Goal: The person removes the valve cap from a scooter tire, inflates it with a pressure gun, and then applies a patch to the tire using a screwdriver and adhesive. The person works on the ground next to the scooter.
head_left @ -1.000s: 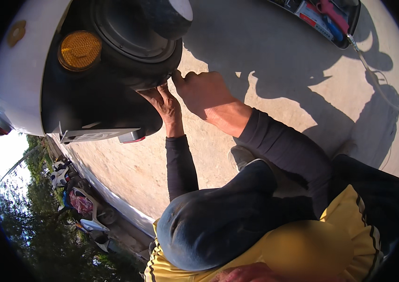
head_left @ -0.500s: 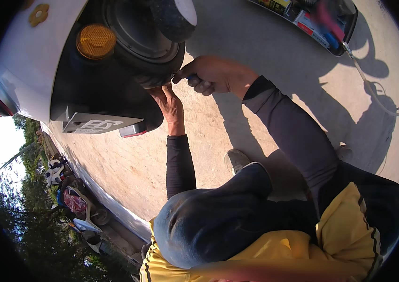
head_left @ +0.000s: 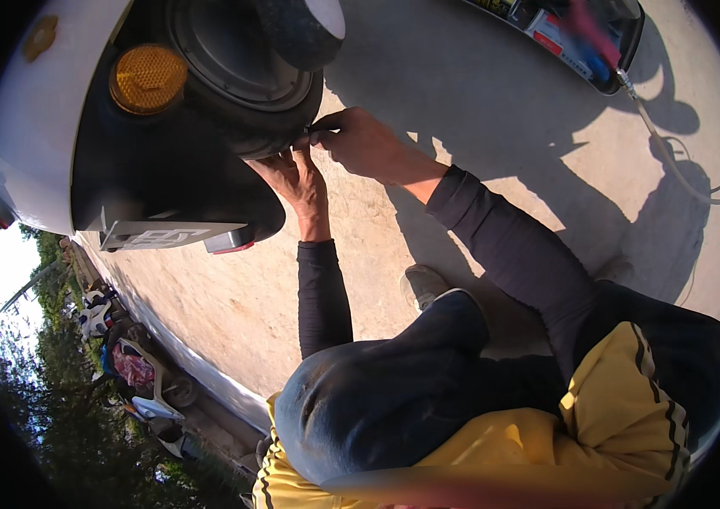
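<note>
The rear tyre (head_left: 249, 140) of a white and black scooter is at the upper middle, its grey wheel rim (head_left: 245, 64) facing up. My left hand (head_left: 300, 187) reaches up to the tyre's near edge, fingers curled against the tread with their tips partly hidden. Close beside it, my right hand (head_left: 361, 146) is closed, thumb and forefinger pinching the end of a thin dark tool (head_left: 312, 130) at the tread. Most of that tool is hidden in the fist, so its exact kind cannot be told.
An orange round reflector (head_left: 148, 79) and a licence plate (head_left: 156, 235) sit on the scooter's rear. An open tool case (head_left: 565, 55) lies at the upper right, with a clear hose (head_left: 661, 144) running from a pink-handled piece (head_left: 591, 32). Parked scooters (head_left: 143, 373) stand at the lower left.
My right hand has turned and closed in toward the left hand; the blue patch that showed in its grip is now hidden. My left hand stays at the tyre. The view has shifted slightly.
</note>
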{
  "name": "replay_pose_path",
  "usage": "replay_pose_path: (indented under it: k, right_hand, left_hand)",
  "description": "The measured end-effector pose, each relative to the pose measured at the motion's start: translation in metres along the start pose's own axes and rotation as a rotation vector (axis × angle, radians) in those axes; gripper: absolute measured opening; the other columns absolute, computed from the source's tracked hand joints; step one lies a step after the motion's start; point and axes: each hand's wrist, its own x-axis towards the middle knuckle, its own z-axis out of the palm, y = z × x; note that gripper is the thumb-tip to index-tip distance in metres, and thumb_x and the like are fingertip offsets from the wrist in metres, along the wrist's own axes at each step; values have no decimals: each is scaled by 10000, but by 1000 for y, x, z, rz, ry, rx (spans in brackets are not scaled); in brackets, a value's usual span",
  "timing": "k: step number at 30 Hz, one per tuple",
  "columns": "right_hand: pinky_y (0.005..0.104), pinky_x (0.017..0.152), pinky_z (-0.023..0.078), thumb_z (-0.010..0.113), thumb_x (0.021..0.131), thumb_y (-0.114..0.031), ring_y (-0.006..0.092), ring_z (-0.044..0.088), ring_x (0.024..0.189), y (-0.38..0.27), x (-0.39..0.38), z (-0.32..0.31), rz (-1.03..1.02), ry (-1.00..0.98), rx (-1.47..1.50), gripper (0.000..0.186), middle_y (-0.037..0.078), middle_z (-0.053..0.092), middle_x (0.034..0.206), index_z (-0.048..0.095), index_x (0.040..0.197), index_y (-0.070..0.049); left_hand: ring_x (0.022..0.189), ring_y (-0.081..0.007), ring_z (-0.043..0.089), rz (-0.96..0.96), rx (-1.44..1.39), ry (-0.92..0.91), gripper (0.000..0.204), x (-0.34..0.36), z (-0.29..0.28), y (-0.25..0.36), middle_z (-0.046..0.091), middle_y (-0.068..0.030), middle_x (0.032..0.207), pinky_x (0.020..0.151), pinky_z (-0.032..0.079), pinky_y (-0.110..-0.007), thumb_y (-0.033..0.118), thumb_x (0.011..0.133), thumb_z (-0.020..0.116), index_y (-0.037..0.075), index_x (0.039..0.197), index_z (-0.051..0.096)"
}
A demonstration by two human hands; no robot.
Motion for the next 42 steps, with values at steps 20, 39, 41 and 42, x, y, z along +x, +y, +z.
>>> replay_pose_path:
  k: [20,39,41,42]
  right_hand:
    - [346,567,469,607,1078,-227,151,553,566,34,-39,12,106,-18,515,274,61,582,653,721,1249,-45]
    - [446,756,583,628,1064,-274,429,738,873,47,-107,-26,0,327,-323,343,247,757,977,674,1354,-96]
    - [466,745,578,626,1063,-261,430,733,853,34,-101,-17,-64,312,-347,330,240,753,939,677,1343,-93]
    - [476,739,575,624,1062,-254,431,730,843,34,-95,-5,-99,278,-343,324,237,751,921,678,1337,-92]
  left_hand:
    - [1408,-289,479,139,252,-72,881,4,0,1,355,-205,1577,1139,470,-465,-8,988,708,52,1656,137]
    - [1437,-283,471,90,150,-37,963,0,8,-6,357,-161,1636,1174,444,-456,62,932,818,101,1668,199]
    - [1420,-285,488,76,136,-29,954,0,8,-9,361,-163,1638,1160,454,-444,71,942,812,99,1672,199]
    - [1421,-287,485,67,152,-26,962,0,-6,-9,352,-164,1640,1157,456,-442,70,946,806,103,1676,181]
